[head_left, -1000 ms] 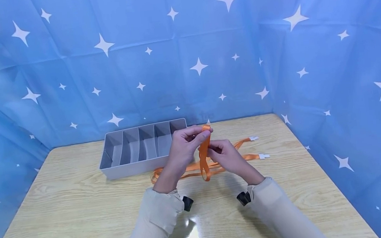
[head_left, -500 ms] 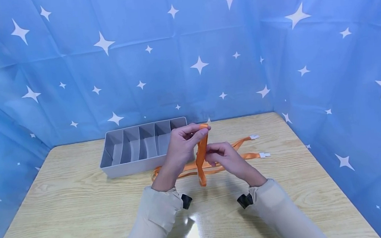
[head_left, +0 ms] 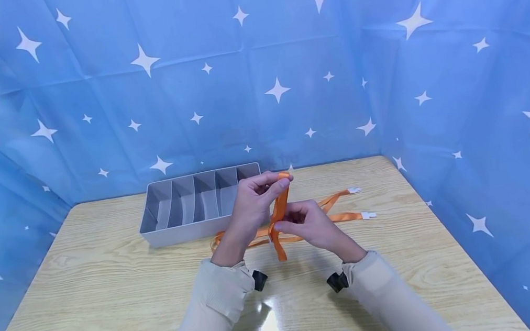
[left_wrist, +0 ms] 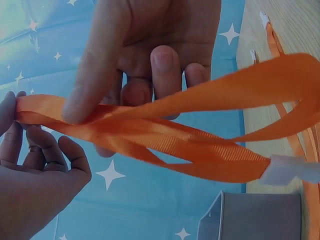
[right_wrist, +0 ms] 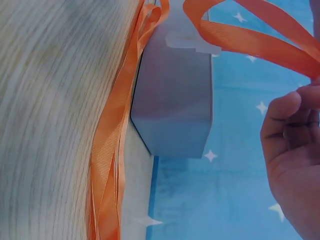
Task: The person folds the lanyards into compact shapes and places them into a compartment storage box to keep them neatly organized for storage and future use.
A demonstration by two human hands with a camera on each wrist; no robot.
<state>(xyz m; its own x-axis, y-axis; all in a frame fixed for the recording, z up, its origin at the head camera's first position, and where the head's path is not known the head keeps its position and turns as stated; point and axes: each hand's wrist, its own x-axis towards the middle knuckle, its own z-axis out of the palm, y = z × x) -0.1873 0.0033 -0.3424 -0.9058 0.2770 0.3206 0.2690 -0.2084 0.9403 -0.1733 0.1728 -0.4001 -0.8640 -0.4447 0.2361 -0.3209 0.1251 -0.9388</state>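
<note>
In the head view my left hand (head_left: 251,201) is raised above the table and pinches the top of a folded orange lanyard (head_left: 280,203). My right hand (head_left: 310,224) pinches the same lanyard lower down, thumb in front and fingers behind, as the left wrist view shows. Below that grip, loose loops hang down with a white clip (left_wrist: 285,170) among them. Behind the hands, more orange lanyards (head_left: 345,217) lie stretched across the table, their white clips (head_left: 368,215) pointing right. Arms and hands hide part of these.
A grey tray (head_left: 190,234) with several compartments stands at the back, left of the hands; my left hand covers its right end. The wooden table (head_left: 116,304) meets a blue star-patterned curtain (head_left: 239,83) at the back and right.
My right hand has shifted slightly left, its thumb now across the front of the lanyard. The hanging end reaches a little lower than a second ago. The left hand keeps its pinch.
</note>
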